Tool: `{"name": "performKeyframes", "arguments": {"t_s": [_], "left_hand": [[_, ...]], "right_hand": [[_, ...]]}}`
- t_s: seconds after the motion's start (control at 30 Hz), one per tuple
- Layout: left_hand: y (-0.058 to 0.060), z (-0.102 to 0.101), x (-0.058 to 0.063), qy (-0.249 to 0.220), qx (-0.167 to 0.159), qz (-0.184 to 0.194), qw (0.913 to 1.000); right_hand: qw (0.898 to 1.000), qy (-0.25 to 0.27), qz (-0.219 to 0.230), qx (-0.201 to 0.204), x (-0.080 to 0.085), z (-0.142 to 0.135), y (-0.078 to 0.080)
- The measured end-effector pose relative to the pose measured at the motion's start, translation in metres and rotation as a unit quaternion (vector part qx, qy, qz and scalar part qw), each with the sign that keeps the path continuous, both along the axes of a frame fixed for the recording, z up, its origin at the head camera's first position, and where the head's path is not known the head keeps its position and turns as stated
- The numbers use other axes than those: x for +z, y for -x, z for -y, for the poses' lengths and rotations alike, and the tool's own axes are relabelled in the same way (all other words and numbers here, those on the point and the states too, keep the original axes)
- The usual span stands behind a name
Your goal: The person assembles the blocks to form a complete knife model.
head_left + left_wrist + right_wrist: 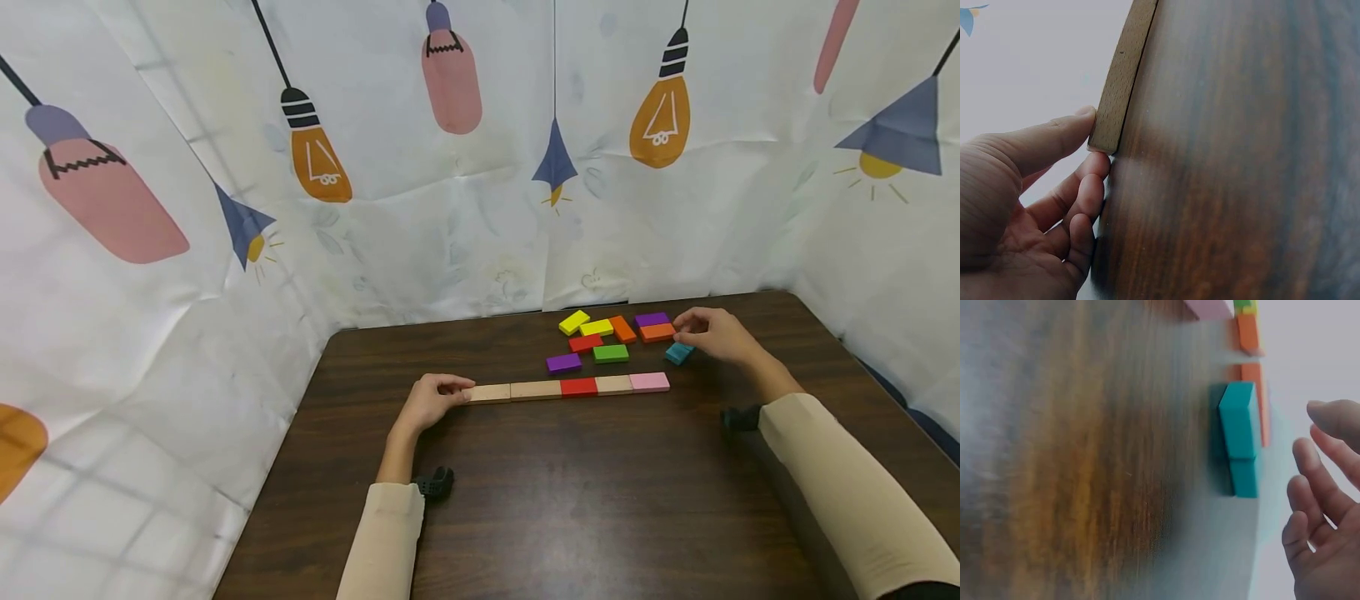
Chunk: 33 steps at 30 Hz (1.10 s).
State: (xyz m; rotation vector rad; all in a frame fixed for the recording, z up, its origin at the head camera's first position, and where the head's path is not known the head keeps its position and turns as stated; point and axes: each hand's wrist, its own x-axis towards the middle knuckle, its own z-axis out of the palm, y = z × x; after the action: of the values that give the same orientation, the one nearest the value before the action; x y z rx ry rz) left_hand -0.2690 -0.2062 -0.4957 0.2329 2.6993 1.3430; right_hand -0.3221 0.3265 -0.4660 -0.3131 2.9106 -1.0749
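Note:
A straight row of flat blocks runs across the table. From its left end come two plain wooden blocks [536, 390], then a red block [579, 387], a shorter plain one [613, 384] and a pink block [649, 382]. My left hand [432, 404] pinches the outer end of the leftmost wooden block [1124, 75] between thumb and index finger. Over at the right, my right hand [716, 333] hovers beside two teal blocks [1239, 425], set end to end. Its fingers are spread and loosely bent, apart from the blocks, with nothing held.
Behind the row lie loose blocks: purple [563, 363], green [611, 354], red [585, 343], yellow [596, 328] and orange [657, 332], among others. The dark wooden table [570, 500] meets a patterned white cloth [480, 233] at its back and left edges.

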Motion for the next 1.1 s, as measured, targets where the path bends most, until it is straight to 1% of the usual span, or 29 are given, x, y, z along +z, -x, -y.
{"name": "performKeyframes", "arguments": {"t_s": [0.17,0.33,0.53,0.73,1.1], "left_hand": [[0.001,0.001,0.0,0.002,0.001,0.002,1.0],[0.001,0.0,0.0,0.001,0.003,0.002,1.0],[-0.001,0.0,0.001,-0.001,-0.001,0.006,1.0],[-0.001,0.001,0.002,-0.006,0.002,0.002,1.0],[-0.002,0.001,0.002,-0.002,0.001,0.003,1.0]], "right_hand": [[1.0,0.001,0.011,-0.001,-0.008,-0.007,0.015],[0.999,-0.002,0.034,0.008,-0.012,-0.007,0.024],[0.998,-0.004,0.056,0.005,-0.016,-0.008,0.029],[0.998,-0.007,0.062,0.001,-0.016,-0.002,0.032],[0.996,-0.023,0.083,0.011,-0.011,0.012,0.029]]}}
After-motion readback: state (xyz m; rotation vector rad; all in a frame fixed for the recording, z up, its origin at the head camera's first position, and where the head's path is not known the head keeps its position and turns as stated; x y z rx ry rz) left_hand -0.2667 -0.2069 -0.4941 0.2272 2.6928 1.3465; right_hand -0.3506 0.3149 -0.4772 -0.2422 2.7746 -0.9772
